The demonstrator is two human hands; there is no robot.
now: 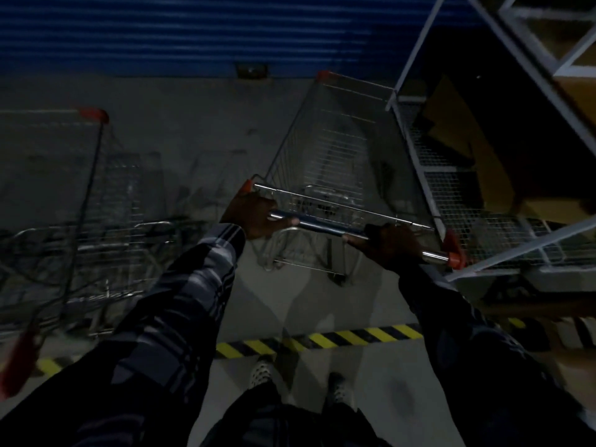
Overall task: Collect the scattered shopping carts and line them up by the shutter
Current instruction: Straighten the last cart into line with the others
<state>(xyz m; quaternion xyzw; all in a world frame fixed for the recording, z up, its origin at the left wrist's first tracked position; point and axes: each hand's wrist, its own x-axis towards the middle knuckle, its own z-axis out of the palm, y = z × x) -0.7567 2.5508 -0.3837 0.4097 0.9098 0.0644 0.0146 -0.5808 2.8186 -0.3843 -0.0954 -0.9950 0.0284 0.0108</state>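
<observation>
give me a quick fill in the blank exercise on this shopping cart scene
1. Both hands, left hand and right hand, grip the chrome ____ of the wire shopping cart.
2. The ribbed roller shutter ahead is coloured ____.
3. The striped floor tape is black and ____.
4. The white metal shelving rack stands to the cart's ____.

Missing words: handle; blue; yellow; right

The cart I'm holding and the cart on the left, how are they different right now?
The held cart has both hands on its handle bar, left hand and right hand; nobody touches the left cart. The held cart stands beside the metal rack; the left cart stands apart in darker shadow. The left cart looks nested with others, though that is dim. Both are wire carts with orange corner caps, facing the blue shutter.
</observation>
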